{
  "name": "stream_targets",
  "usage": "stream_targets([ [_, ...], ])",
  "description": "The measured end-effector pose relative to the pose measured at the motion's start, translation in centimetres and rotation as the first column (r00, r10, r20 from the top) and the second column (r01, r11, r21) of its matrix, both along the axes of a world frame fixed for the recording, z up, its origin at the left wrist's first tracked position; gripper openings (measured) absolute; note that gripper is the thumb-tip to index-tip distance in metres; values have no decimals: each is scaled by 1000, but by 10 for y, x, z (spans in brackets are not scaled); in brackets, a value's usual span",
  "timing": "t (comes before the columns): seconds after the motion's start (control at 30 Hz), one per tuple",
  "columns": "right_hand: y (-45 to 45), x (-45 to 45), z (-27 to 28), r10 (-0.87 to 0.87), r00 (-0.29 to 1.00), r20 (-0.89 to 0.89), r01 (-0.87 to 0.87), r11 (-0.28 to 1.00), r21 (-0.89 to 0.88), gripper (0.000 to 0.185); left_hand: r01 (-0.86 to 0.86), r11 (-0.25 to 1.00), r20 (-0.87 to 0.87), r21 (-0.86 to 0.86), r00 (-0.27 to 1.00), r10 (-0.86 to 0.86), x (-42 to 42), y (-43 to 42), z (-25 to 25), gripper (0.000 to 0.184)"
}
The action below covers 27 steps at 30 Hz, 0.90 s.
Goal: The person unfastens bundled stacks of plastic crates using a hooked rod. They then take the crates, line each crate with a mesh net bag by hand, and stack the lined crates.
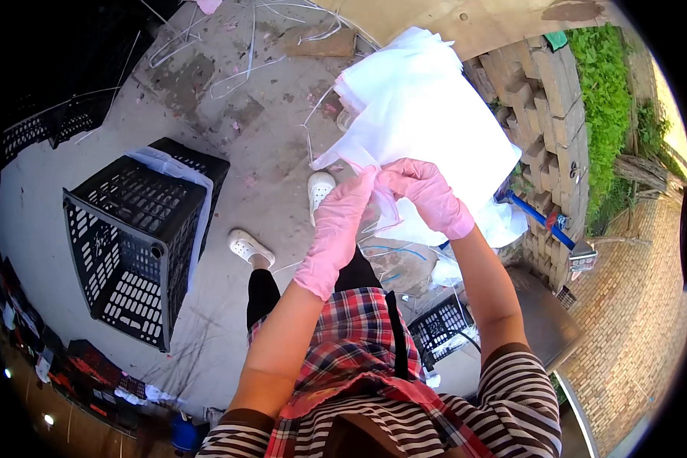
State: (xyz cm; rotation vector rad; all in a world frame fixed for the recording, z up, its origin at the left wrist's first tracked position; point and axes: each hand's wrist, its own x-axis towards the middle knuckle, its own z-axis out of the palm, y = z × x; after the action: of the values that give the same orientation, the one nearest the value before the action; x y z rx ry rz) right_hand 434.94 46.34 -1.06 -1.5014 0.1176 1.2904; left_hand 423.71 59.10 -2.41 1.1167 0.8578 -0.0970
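Observation:
A large stack of thin white sheets (435, 122) lies ahead of me, bright in the light. My left hand (337, 229), in a pink glove, is closed with its fingertips on a corner of a thin white sheet. Close beside it, my right hand (427, 195), also pink-gloved, pinches the same sheet. The two hands nearly touch at the near edge of the stack. A loose translucent part of the sheet (386, 210) hangs below the fingers.
On the left a black plastic crate (141, 229) lies tilted on the concrete floor, a white sheet over it. A smaller black crate (441, 328) stands near my right leg. Stacked bricks (538, 122) line the right. White strings (250, 53) litter the floor.

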Motion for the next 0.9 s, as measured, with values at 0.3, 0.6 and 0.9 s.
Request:
stream_targets([
  [0.3, 116, -69, 84, -526, 849, 46, 507, 837, 205, 15, -668, 572, -22, -476, 659, 752, -118, 136, 88, 15],
  [0.6, 307, -135, 311, 70, 860, 506, -233, 935, 267, 11, 98, 291, -179, 952, 948, 265, -376, 270, 199, 84],
  [0.9, 390, -294, 350, 258, -135, 957, -752, 602, -269, 39, -431, 630, 431, 646, 887, 166, -390, 328, 285, 56],
])
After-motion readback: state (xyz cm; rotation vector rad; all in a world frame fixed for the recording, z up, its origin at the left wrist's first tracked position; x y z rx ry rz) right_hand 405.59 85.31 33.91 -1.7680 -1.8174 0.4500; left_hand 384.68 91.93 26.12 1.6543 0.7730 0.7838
